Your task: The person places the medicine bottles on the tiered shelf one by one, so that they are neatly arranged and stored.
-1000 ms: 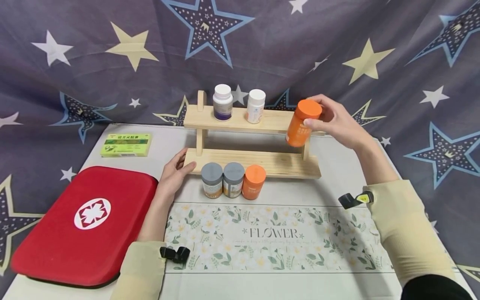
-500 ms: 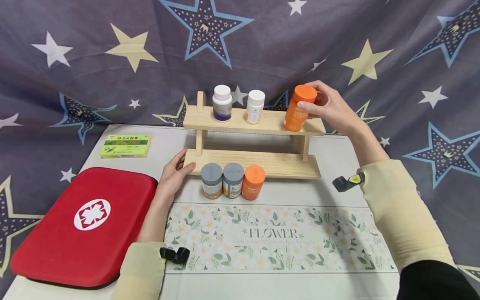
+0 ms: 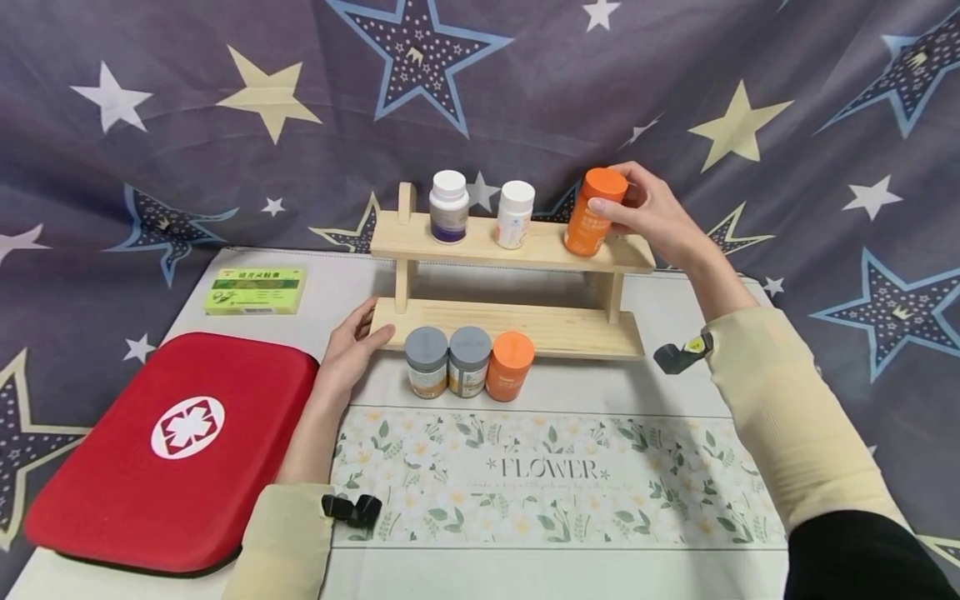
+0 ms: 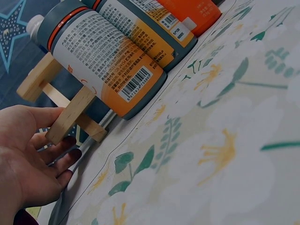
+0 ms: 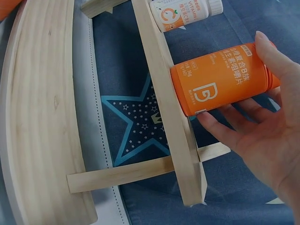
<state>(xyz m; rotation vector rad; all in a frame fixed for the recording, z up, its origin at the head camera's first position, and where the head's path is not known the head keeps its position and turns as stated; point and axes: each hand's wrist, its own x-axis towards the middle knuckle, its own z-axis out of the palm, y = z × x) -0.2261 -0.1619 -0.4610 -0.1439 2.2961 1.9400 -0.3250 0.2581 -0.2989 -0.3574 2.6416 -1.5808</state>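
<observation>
My right hand (image 3: 652, 212) holds an orange pill bottle (image 3: 588, 227) upright at the right part of the wooden shelf's (image 3: 420, 242) top board. Its thumb lies near the cap in the right wrist view, and the bottle's base (image 5: 182, 93) meets the board. At the lower board's left end, my left hand (image 3: 348, 350) grips the wood, thumb above and fingertips underneath in the left wrist view. A purple-and-white bottle (image 3: 449, 208) and a white bottle (image 3: 514, 217) stand on the top board. Two grey-capped bottles (image 3: 427, 362) and another orange bottle (image 3: 510, 367) stand in front of the shelf.
A red first-aid case (image 3: 247, 367) lies on the left of the table, beside my left forearm. Behind it is a green medicine box (image 3: 255, 292). A flower-printed strip (image 3: 555, 508) crosses the table's front. Star-patterned cloth (image 3: 570, 100) hangs behind the shelf.
My right hand has moved the orange bottle up and slightly left, from in front of the shelf onto the top board. The left hand keeps its grip on the lower board.
</observation>
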